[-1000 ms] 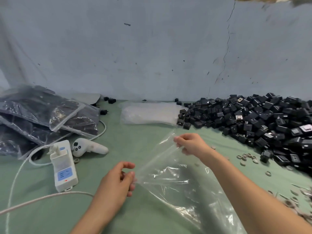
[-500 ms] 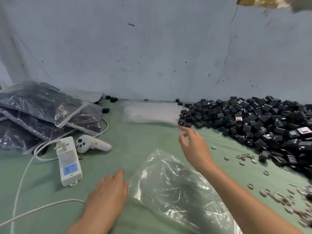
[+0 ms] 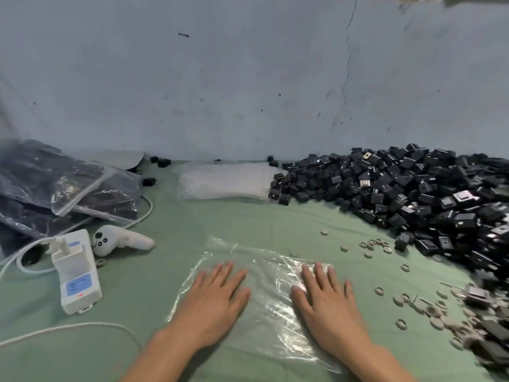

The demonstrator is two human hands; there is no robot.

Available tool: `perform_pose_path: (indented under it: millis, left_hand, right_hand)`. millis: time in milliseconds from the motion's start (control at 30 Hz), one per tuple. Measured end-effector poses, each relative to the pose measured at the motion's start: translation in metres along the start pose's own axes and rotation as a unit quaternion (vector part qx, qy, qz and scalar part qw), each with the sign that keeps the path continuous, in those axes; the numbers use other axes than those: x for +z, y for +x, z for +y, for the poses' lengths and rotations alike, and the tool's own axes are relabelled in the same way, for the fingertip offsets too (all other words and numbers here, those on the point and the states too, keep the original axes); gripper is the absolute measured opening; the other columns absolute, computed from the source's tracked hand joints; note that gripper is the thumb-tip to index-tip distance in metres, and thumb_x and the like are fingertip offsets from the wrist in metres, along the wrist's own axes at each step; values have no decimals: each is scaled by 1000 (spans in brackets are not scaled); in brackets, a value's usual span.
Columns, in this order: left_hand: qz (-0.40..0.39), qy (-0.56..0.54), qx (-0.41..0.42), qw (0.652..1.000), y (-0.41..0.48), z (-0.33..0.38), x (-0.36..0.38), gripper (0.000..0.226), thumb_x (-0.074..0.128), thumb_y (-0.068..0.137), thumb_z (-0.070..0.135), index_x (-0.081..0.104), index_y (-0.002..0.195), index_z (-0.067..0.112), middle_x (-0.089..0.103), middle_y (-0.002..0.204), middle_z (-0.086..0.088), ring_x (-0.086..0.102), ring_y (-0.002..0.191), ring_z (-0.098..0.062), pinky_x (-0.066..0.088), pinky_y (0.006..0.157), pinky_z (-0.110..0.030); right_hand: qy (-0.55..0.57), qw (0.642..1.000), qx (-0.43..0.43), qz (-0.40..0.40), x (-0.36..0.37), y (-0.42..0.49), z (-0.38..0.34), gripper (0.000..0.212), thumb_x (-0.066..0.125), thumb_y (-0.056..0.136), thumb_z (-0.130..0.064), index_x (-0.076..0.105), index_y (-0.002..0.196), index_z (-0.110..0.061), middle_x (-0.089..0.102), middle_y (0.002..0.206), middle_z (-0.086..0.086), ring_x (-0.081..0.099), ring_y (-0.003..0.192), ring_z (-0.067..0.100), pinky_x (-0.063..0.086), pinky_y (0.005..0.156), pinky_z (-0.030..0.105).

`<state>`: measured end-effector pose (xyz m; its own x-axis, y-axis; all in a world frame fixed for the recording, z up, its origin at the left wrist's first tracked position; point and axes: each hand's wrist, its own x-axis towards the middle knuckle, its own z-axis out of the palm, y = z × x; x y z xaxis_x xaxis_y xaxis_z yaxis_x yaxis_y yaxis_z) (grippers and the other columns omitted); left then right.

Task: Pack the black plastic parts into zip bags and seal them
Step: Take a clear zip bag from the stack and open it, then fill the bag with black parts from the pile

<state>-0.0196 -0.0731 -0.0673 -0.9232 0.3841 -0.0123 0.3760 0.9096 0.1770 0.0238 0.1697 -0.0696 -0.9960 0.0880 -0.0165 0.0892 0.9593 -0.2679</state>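
A clear empty zip bag [image 3: 268,293] lies flat on the green table [image 3: 220,219] in front of me. My left hand [image 3: 212,301] presses on its left part with straight, spread fingers. My right hand [image 3: 327,304] presses on its right part the same way. A big heap of black plastic parts [image 3: 407,194] fills the right side of the table up to the wall. A stack of empty clear bags [image 3: 225,181] lies at the back middle, touching the heap. Filled zip bags [image 3: 55,188] are piled at the far left.
A white power strip [image 3: 77,271] with a plug and white cable [image 3: 68,328] sits left of the bag, beside a white handheld controller [image 3: 121,241]. Several small pale rings [image 3: 377,245] are scattered to the right. A few stray black parts [image 3: 162,162] lie by the wall.
Both hands let go of the bag they held up by its edge. The bag dropped onto the table, and both hands now lie flat on it.
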Motion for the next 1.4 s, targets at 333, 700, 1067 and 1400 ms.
perform_pose_path:
  millis: [333, 700, 1067, 1400]
  left_hand:
    - [118, -69, -15, 990, -1, 9, -19, 81, -10, 82, 80, 8, 153, 47, -6, 159, 24, -18, 146, 3, -14, 119, -26]
    - [41, -7, -73, 996, 21, -34, -6, 71, 4, 89, 64, 23, 153, 42, 14, 164, 12, 9, 151, -7, 6, 121, -34]
    - [203, -79, -33, 975, 14, 5, -27, 56, 25, 98, 53, 64, 116, 18, 64, 117, -6, 57, 111, -33, 42, 99, -51]
    - [20, -8, 68, 997, -19, 116, 5, 75, 15, 85, 81, 15, 149, 43, 20, 154, 11, 22, 143, -13, 17, 119, -32]
  right_hand:
    - [-6, 997, -64, 46, -15, 14, 16, 60, 11, 103, -59, -3, 158, -40, -13, 166, -10, -21, 148, 9, -19, 118, 40]
    - [-19, 991, -122, -49, -6, 14, 5, 60, 14, 103, -59, 4, 159, -39, -7, 168, -7, -12, 154, 14, -13, 123, 44]
    - [-14, 977, 131, 167, -71, -8, 77, 56, 28, 105, -43, 18, 158, -31, 11, 168, 2, 2, 155, 23, -2, 125, 47]
    - [-7, 925, 370, 85, -87, -65, 139, 60, 35, 100, -47, 25, 155, -23, 24, 160, 17, 23, 146, 39, 19, 117, 57]
